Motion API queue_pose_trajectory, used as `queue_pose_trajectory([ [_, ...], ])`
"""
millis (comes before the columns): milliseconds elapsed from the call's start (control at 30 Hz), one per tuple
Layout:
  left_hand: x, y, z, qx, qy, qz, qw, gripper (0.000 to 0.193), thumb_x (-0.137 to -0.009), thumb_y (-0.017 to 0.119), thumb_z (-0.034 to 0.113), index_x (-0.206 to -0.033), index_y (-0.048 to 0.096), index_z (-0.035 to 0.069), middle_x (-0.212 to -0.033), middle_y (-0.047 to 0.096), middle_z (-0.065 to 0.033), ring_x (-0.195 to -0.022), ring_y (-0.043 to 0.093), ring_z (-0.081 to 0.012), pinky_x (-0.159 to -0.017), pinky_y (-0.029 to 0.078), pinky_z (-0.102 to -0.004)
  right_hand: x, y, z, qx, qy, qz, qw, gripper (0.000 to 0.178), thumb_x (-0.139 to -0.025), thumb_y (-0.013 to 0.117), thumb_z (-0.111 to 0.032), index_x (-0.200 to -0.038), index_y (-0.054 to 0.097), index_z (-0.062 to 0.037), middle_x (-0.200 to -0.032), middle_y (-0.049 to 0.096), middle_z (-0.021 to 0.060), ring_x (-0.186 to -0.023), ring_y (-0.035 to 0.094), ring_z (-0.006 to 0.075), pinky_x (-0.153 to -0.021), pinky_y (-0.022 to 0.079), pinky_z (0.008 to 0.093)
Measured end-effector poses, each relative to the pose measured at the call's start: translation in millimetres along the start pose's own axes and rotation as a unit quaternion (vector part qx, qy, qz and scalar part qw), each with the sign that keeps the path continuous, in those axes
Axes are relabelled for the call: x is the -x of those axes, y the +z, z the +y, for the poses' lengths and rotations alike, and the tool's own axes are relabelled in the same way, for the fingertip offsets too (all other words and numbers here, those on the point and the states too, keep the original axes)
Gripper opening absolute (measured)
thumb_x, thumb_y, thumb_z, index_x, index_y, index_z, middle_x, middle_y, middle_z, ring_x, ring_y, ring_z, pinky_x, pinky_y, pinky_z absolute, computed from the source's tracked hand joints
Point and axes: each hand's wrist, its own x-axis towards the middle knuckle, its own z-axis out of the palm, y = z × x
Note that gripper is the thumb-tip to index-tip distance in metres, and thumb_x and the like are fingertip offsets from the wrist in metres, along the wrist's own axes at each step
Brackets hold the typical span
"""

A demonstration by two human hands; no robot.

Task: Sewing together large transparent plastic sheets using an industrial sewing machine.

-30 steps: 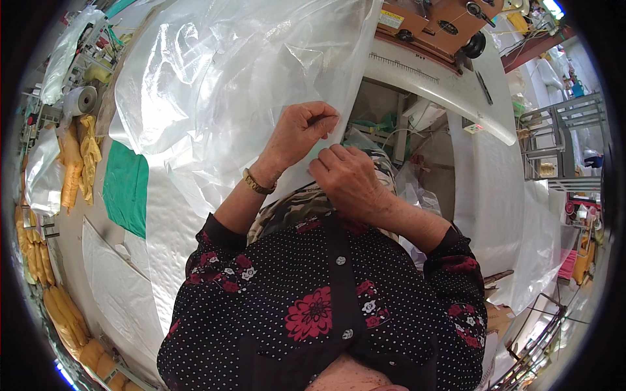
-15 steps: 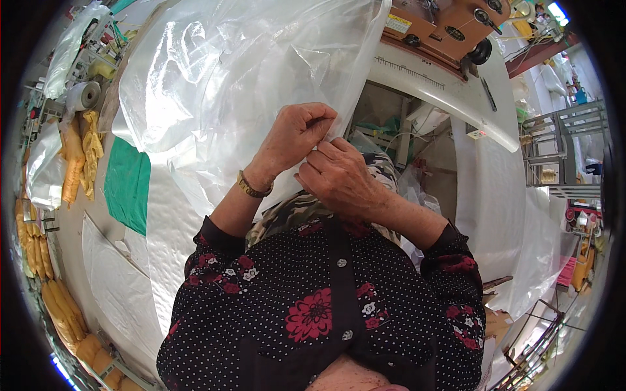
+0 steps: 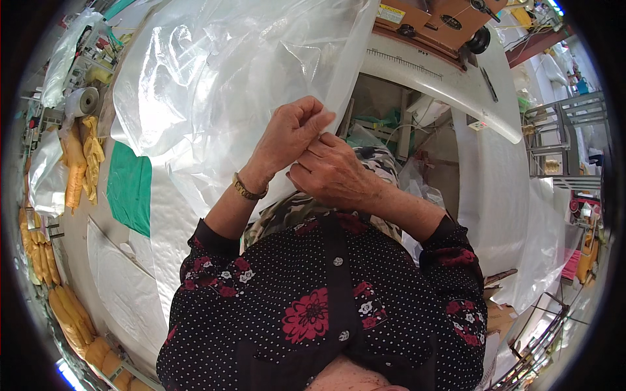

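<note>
A large clear plastic sheet (image 3: 222,85) spreads over the work surface in front of me, glossy and wrinkled, with its near edge falling toward my lap. Both hands meet at its right-hand edge. My left hand (image 3: 285,138), with a gold watch (image 3: 248,188) on the wrist, has curled fingers with the thumb lying along them at the sheet's edge. Just below and to the right, my right hand (image 3: 336,173) is closed, its fingertips pressed together against the left hand. The bit of plastic between the fingers is mostly hidden.
To the right stands a brown machine (image 3: 443,26) on a pale table (image 3: 417,72) with a ruler strip and a thin dark tool (image 3: 489,85). Green sheeting (image 3: 129,189) and yellow bundles (image 3: 75,166) lie left. Metal racks (image 3: 564,140) stand far right.
Both hands have shifted slightly left in the view, as has the machine. My left thumb now shows more extended along the curled fingers. The right hand stays closed beside it.
</note>
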Motion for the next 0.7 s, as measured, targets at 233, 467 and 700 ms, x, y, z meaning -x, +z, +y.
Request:
queue_pose_trajectory([
  [233,5,-1,-1,0.015,-0.010,0.034,0.999,0.014,-0.093,0.064,0.010,-0.086,0.060,-0.001,-0.070,0.054,0.0022,-0.065,0.046,-0.0027,-0.057,0.040,-0.0198,33,12,25,-0.105,0.050,0.131,0.984,0.026,-0.081,0.072,-0.017,-0.100,0.062,-0.0039,-0.090,0.062,0.0092,-0.083,0.059,0.0236,-0.078,0.048,0.0348],
  [467,1,-30,93,-0.288,0.214,0.134,0.924,0.002,-0.086,0.063,0.000,-0.084,0.061,0.001,-0.073,0.060,-0.0142,-0.061,0.059,-0.0289,-0.058,0.046,-0.0330,-5,83,85,-0.369,0.495,0.361,0.699,0.052,-0.087,0.070,-0.024,-0.128,0.049,-0.0001,-0.120,0.057,0.0134,-0.103,0.057,0.0293,-0.093,0.045,0.0391],
  [700,-22,-32,145,-0.525,0.306,-0.127,0.784,0.012,-0.089,0.059,0.010,-0.081,0.054,0.001,-0.071,0.058,-0.0178,-0.068,0.061,-0.0371,-0.060,0.046,-0.0425,-154,110,71,-0.363,0.327,0.329,0.808,0.066,-0.091,0.066,-0.034,-0.139,0.036,-0.0001,-0.137,0.045,0.0190,-0.123,0.047,0.0298,-0.105,0.037,0.0395],
])
